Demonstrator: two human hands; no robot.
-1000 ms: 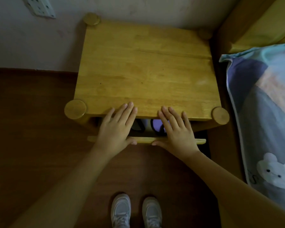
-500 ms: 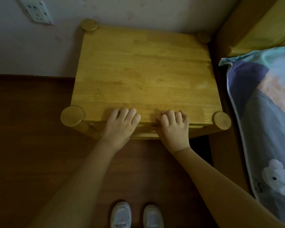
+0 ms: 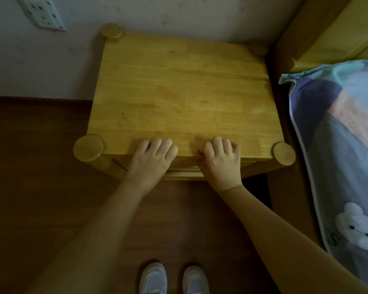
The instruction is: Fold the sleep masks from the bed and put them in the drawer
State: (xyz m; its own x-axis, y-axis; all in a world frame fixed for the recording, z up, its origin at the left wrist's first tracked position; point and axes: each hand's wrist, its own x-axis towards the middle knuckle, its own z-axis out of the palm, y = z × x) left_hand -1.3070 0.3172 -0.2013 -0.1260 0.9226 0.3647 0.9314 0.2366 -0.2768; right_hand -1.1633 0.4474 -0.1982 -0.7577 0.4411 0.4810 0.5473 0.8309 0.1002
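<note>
The wooden nightstand (image 3: 179,92) stands against the wall. Its drawer (image 3: 184,175) is pushed in, and only a thin strip of the drawer front shows below the top's front edge. No sleep mask is in view. My left hand (image 3: 152,160) lies over the front edge left of centre, fingers bent and slightly apart, holding nothing. My right hand (image 3: 221,161) lies beside it on the right, curled into a loose fist against the same edge, also holding nothing.
The bed with a blue patterned cover and a white bear print (image 3: 338,145) runs along the right, with its wooden headboard (image 3: 319,37) behind. A wall socket (image 3: 43,15) sits at the upper left. My white shoes (image 3: 174,279) stand on the dark wood floor (image 3: 30,166).
One second ago the drawer stood partly open with dark items showing inside and my hands lay flat. The drawer has since slid shut, and my fingers have curled over the front edge.
</note>
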